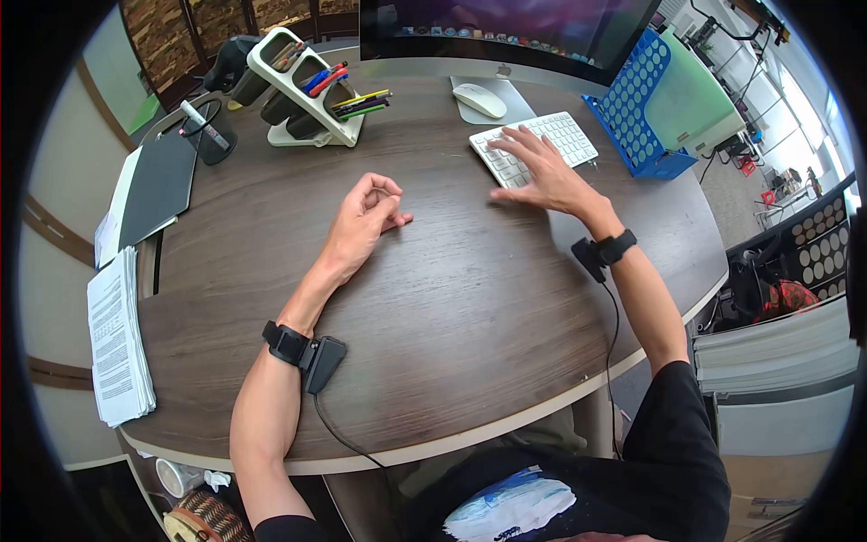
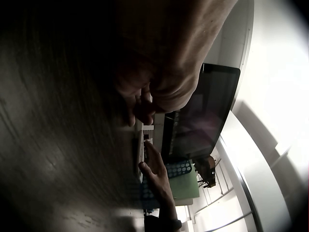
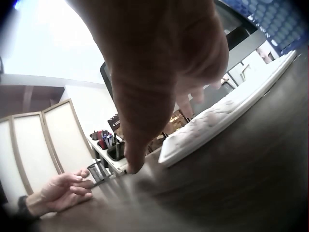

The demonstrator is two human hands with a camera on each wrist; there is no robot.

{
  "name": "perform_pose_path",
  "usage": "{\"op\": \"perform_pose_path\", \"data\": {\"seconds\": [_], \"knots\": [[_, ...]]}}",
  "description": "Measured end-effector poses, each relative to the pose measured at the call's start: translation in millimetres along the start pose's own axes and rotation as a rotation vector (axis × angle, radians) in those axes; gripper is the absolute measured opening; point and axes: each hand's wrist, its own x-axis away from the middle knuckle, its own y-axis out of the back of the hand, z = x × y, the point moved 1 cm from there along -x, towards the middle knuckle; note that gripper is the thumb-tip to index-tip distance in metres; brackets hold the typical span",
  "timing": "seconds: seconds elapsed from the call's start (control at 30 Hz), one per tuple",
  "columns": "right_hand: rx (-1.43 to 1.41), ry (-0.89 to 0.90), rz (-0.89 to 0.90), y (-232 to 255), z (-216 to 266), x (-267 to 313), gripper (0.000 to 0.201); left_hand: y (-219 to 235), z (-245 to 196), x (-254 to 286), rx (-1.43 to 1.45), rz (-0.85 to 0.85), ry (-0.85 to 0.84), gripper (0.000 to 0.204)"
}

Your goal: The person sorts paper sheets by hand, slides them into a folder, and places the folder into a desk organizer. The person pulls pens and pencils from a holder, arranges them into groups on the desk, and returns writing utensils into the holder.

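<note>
My right hand (image 1: 549, 178) reaches over the near left part of a white keyboard (image 1: 571, 137), fingers spread and slightly bent. Its thumb points left, off the keyboard's front edge and low over the desk in the right wrist view. In that view the keyboard (image 3: 227, 116) lies just beyond the palm, with the fingertips close over its keys. My left hand (image 1: 359, 221) rests at the middle of the wooden desk (image 1: 433, 298), its side down and its fingers loosely curled round nothing. A white mouse (image 1: 480, 100) on a grey pad sits behind the keyboard.
A monitor (image 1: 506, 36) stands at the back. To the right is a blue perforated file holder (image 1: 637, 108); at the back left, a white pen organizer (image 1: 312, 95) and a mesh pen cup (image 1: 215, 144). Stacked papers (image 1: 122, 343) and a dark folder (image 1: 161, 185) lie along the left edge.
</note>
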Motion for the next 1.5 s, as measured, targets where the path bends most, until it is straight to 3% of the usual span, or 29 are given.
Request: {"op": "perform_pose_path", "data": {"seconds": [0.17,0.43,0.9,1.0,1.03,1.1,1.17,1.27,1.5], "knots": [[-0.063,0.002,0.022,-11.7,-18.5,11.1,0.088,0.8,0.3,-1.1,-0.016,0.002,0.001,0.012],[0.11,-0.041,-0.188,-23.7,-12.4,-15.4,0.078,0.2,0.1,-0.9,-0.018,-0.003,0.0,0.011],[0.039,-0.07,-0.173,-28.9,5.1,-37.6,0.072,1.4,0.8,-0.8,-0.044,-0.005,-0.003,0.011],[-0.422,-0.053,-0.25,-9.5,46.5,-15.4,0.057,1.2,2.1,-2.0,-0.029,0.012,-0.013,0.011],[-0.422,-0.053,-0.249,-13.5,53.2,-11.2,0.057,1.8,2.4,-2.3,-0.02,0.017,-0.018,0.011],[-0.791,-0.137,-0.244,-21.5,63.2,-4.5,0.052,2.8,3.3,-2.1,-0.014,0.02,-0.021,0.011],[-0.802,-0.145,-0.299,-31.1,71.4,-3.4,0.047,2.5,3.3,-2.2,-0.025,0.01,-0.018,0.011],[-1.011,-0.174,-0.259,-39.4,70.8,-7.9,0.044,0.2,0.8,-0.7,-0.012,-0.002,-0.003,0.011],[-1.112,-0.264,-0.243,-49.0,50.2,-8.7,0.041,-2.2,-1.5,1.4,-0.01,-0.014,0.029,0.01]]}}
